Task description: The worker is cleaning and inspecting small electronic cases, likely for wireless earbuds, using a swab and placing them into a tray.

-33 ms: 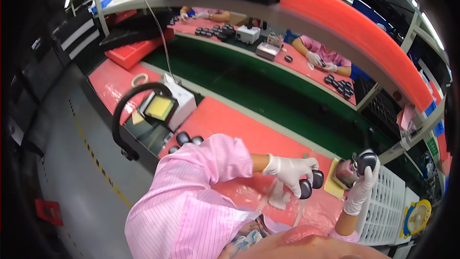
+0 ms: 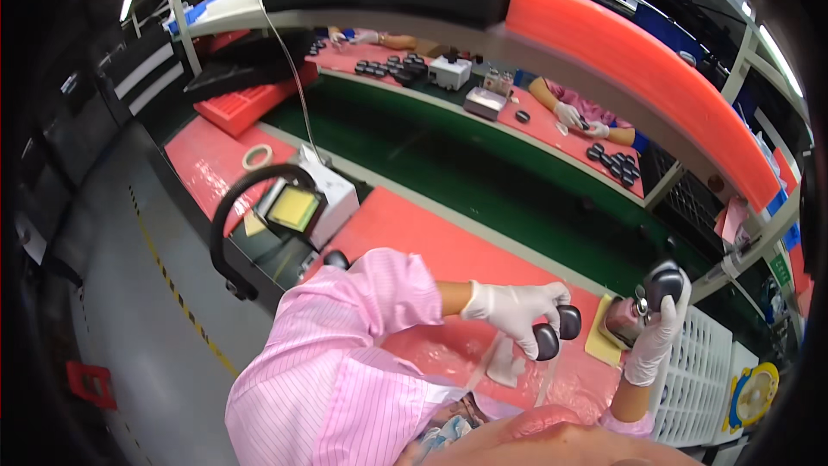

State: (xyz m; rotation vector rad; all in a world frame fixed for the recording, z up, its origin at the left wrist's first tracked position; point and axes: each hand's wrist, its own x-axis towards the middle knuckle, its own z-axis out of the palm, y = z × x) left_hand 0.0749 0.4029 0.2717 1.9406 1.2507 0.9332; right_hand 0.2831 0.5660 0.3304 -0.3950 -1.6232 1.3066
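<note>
My left hand (image 2: 517, 309), in a white glove, bends its fingers around a glossy black rounded case (image 2: 545, 342). A second such case (image 2: 568, 322) sits against the fingertips, close above the red work surface. On the right, my gloved right hand (image 2: 660, 341) holds up another black rounded case (image 2: 665, 286), its thumb and fingers around the sides. Beside that hand stands a squat container with a metal top (image 2: 621, 321), on a yellow pad (image 2: 601, 347). A crumpled white cloth (image 2: 505, 368) lies below my left hand.
A white slotted rack (image 2: 697, 371) and a yellow-rimmed round object (image 2: 752, 395) are at the right. A green conveyor (image 2: 448, 177) runs behind the red table (image 2: 431, 229). Left stand a black curved-arm device (image 2: 226, 224) and a tape roll (image 2: 257, 156). Co-workers' gloved hands (image 2: 569, 115) work opposite.
The whole view has shifted slightly, with the background lower in the picture. Both hands keep nearly the same places and their hold on the black cases.
</note>
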